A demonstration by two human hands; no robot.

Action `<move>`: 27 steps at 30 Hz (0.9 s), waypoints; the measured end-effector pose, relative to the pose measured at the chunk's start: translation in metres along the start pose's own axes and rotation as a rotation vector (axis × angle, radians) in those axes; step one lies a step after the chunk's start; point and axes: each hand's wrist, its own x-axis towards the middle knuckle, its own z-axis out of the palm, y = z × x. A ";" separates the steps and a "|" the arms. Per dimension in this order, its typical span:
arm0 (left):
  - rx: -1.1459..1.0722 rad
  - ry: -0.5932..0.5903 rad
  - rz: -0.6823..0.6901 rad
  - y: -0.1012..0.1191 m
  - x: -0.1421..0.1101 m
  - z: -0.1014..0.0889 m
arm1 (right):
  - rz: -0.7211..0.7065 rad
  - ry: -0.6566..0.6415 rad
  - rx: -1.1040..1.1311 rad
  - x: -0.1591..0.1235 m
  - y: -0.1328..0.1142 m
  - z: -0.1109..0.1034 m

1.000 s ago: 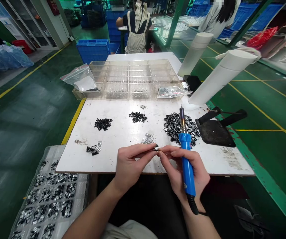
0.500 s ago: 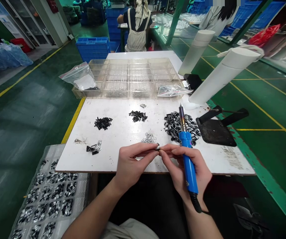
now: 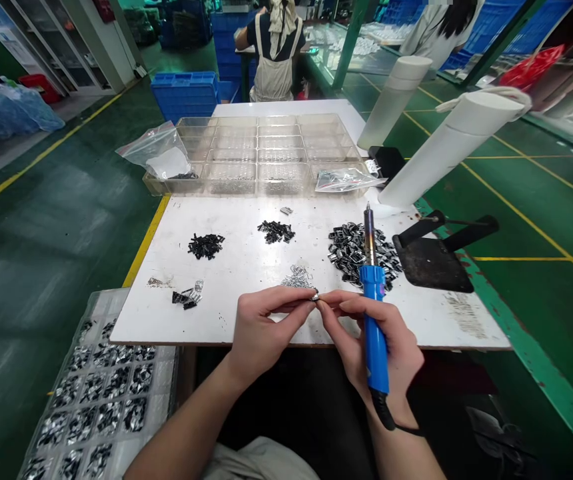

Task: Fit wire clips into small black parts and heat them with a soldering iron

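The left hand (image 3: 266,330) pinches a tiny metal part (image 3: 315,297) — fingertips closed on it. The right hand (image 3: 400,350) grips a blue soldering iron (image 3: 375,340) — tip up, clear of the part.

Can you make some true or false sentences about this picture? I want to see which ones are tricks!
The right hand holds a blue soldering iron. True.

The left hand is empty. False: it pinches a tiny metal piece.

The biggest pile of black pieces is on the left of the table. False: the biggest pile is on the right of the white table.

A clear plastic tray with many compartments sits at the table's far end. True.

A co-worker in an apron faces away. True.
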 end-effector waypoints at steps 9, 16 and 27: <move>-0.053 -0.007 -0.067 0.000 0.000 -0.001 | -0.038 0.031 0.004 0.000 0.000 0.003; -0.038 -0.014 -0.048 -0.001 0.000 -0.001 | 0.033 0.030 0.034 -0.001 0.000 0.003; 0.019 -0.002 -0.015 0.000 -0.001 0.000 | -0.097 -0.033 -0.069 -0.001 0.003 -0.003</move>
